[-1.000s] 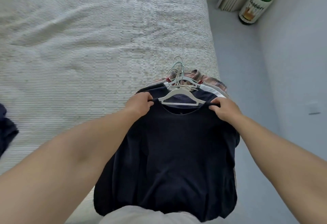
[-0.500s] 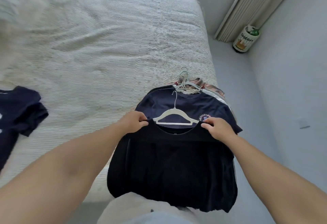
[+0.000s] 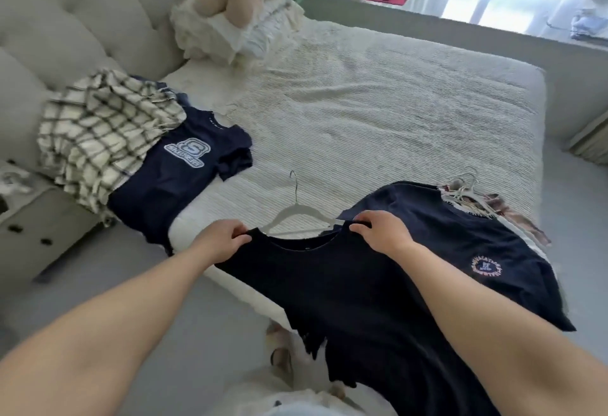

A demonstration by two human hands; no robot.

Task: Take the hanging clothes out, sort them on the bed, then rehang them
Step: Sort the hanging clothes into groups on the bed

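1. The left hand (image 3: 221,240) pinches the left shoulder of the plain dark shirt (image 3: 355,300) at the neckline, fingers curled over the fabric edge. The right hand (image 3: 383,234) pinches the right shoulder the same way. Both grips are closed on cloth, not on the hanger.

2. The shirt hangs between the two hands at the near edge of the bed (image 3: 378,113), its body dropping toward the person — the collar line runs left to right, the long axis of the garment runs down and toward the camera.

3. The white hanger (image 3: 297,211) sits in the neck opening, just beyond the hands. Its hook points up and away over the bed, and its arms spread under the collar between the two grips.

4. The relation that matters: the sorted pile lies to the left. The logo T-shirt (image 3: 184,165) lies flat there, with the checked shirt (image 3: 102,139) overlapping it near the headboard (image 3: 82,21). The left hand is the nearer one to that pile.

5. To the right, touching the right wrist, lies the crest-print shirt (image 3: 467,244) on top of the unsorted stack, with a cluster of hangers (image 3: 464,187) at its far end.

6. Judgement: the next move either swings the shirt leftward across the bed toward the sorted clothes, led by the left hand, or slips the hanger out first.
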